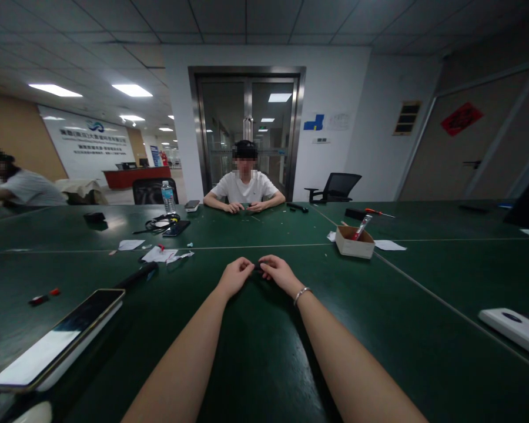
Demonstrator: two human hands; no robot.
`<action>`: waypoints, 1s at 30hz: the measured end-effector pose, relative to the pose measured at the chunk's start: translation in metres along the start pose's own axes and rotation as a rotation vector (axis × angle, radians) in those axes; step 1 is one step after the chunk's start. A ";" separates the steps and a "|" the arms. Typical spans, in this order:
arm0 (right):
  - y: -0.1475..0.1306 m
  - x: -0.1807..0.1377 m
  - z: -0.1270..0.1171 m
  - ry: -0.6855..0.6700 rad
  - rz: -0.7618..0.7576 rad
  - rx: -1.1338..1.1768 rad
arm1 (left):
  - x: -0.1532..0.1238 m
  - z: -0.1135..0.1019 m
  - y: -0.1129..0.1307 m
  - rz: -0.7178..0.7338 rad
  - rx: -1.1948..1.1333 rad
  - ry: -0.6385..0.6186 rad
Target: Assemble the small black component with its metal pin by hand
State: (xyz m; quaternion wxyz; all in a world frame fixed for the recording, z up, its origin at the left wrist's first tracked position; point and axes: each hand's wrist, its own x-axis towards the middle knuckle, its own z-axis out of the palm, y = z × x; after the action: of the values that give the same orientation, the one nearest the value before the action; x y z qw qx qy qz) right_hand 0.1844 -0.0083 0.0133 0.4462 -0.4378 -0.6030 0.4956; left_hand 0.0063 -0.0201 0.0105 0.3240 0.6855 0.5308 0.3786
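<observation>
Over the middle of the green table [264, 346], both my hands meet at a small black object [258, 266], too small and covered to name. My left hand [235, 277] is closed, with thumb and fingertips pinched at its left end. From the other side my right hand [282, 275], with a silver bracelet [302, 295] at the wrist, grips it between thumb and fingers. Most of the object is hidden by the fingertips.
A phone [66, 338] lies at the left, near a dark rod-shaped thing [136, 276] and paper scraps [158, 254]. A small box [355, 242] stands right of centre. A white device [515, 329] lies far right. Across sits another person [245, 185].
</observation>
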 end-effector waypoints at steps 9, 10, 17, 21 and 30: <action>0.002 0.001 0.000 0.003 -0.015 -0.008 | 0.000 0.000 -0.001 0.018 -0.009 0.005; 0.002 0.001 0.000 0.002 -0.015 -0.007 | 0.000 0.000 -0.001 0.019 -0.009 0.004; 0.001 0.002 0.001 0.004 0.005 -0.013 | 0.004 0.002 -0.006 0.026 -0.015 0.019; 0.001 0.002 0.000 0.007 -0.005 -0.007 | 0.004 0.003 -0.006 0.033 -0.025 0.017; 0.002 0.002 0.000 0.002 -0.015 -0.017 | 0.000 0.000 0.000 -0.003 -0.004 -0.005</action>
State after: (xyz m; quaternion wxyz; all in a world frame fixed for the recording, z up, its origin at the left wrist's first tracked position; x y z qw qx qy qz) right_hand 0.1843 -0.0060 0.0115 0.4468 -0.4375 -0.6099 0.4868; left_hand 0.0066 -0.0200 0.0108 0.3274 0.6850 0.5302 0.3776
